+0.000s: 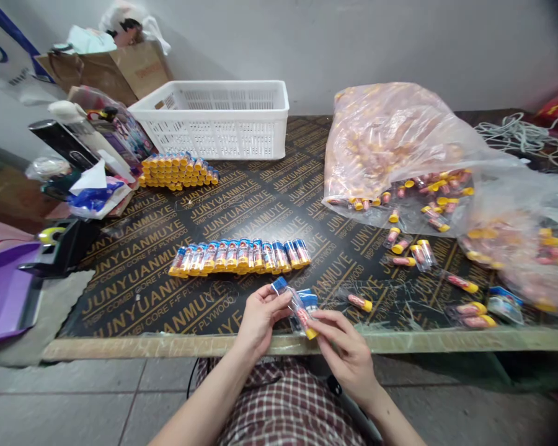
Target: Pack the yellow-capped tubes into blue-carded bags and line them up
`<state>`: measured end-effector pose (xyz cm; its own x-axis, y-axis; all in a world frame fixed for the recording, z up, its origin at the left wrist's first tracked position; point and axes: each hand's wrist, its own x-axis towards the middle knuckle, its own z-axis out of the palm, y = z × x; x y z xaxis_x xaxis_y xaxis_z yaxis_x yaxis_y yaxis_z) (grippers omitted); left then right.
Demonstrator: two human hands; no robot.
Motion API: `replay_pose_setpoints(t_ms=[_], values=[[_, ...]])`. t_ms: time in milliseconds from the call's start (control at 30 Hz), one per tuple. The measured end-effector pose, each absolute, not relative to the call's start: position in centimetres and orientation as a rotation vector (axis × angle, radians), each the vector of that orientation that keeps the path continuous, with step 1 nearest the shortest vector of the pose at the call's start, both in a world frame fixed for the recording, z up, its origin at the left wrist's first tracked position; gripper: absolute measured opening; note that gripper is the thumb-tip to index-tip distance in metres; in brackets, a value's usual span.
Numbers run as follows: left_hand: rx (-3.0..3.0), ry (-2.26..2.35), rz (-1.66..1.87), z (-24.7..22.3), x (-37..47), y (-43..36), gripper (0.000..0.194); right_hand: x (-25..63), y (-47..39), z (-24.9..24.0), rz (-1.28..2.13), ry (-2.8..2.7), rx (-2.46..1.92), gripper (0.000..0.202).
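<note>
Near the table's front edge, my left hand (259,317) pinches the blue upper end of a small clear tube (301,313) with pink contents and a yellow cap. My right hand (348,348) has its fingers closed about the yellow-capped lower end of that same tube, which is tilted. Just behind it lie some blue-and-white labels (309,298), partly covered by the tube. Beyond my hands, a row of tubes with blue labels and yellow bottoms (232,255) lies side by side. To the right is a loose unlabelled tube (359,302).
A stack of labelled tubes (179,171) sits before a white plastic basket (242,133). Large clear bags (385,124) hold many tubes at the right, with several spilling out. Bottles (65,142), a paper bag (139,68) and a purple dustpan (7,291) are at the left.
</note>
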<state>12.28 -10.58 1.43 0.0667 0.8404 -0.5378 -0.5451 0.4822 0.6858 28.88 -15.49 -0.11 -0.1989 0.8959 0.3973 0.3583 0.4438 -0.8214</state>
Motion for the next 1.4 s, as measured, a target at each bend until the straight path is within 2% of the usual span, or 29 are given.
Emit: replay_pose_setpoints(t_ms=[67,167,267,367,733,1033,1133,1233,1333,1400], values=[[0.411,1.026,0.975,1.7,12.2,-10.9,0.04,29.0,-15.2,-0.6,0.681,-1.759,-1.09,0.044],[0.521,0.992,0.844,2.0,12.2,-11.4,0.038,29.0,-14.8,-0.9,0.617,-1.771,-1.137,0.063],[0.579,0.985,0.795,2.1,12.3,-11.7,0.033,29.0,-14.5,-0.6,0.74,-1.805,-1.091,0.078],[0.586,0.968,0.749,2.1,12.5,-11.9,0.033,29.0,-14.4,-0.3,0.891,-1.855,-0.995,0.084],[0.558,0.97,0.721,2.2,12.7,-12.2,0.036,28.5,-14.7,-0.8,0.965,-1.737,-0.942,0.084],[0.543,0.993,0.823,2.6,12.1,-12.6,0.034,26.9,-14.6,-1.7,0.999,-1.667,-0.947,0.073],[0.587,1.058,0.879,3.2,10.4,-12.1,0.032,26.2,-14.0,-1.7,1.024,-1.715,-0.887,0.077],[0.799,1.269,1.052,5.0,5.9,-10.6,0.029,26.8,-13.4,-0.8,0.94,-1.791,-0.938,0.082],[1.051,1.685,1.323,6.3,-0.5,-7.8,0.031,28.8,-12.8,-0.2,0.835,-1.727,-1.111,0.081],[1.183,1.973,1.31,6.2,-4.4,-5.7,0.035,30.2,-12.5,-0.4,0.777,-1.674,-1.217,0.077]])
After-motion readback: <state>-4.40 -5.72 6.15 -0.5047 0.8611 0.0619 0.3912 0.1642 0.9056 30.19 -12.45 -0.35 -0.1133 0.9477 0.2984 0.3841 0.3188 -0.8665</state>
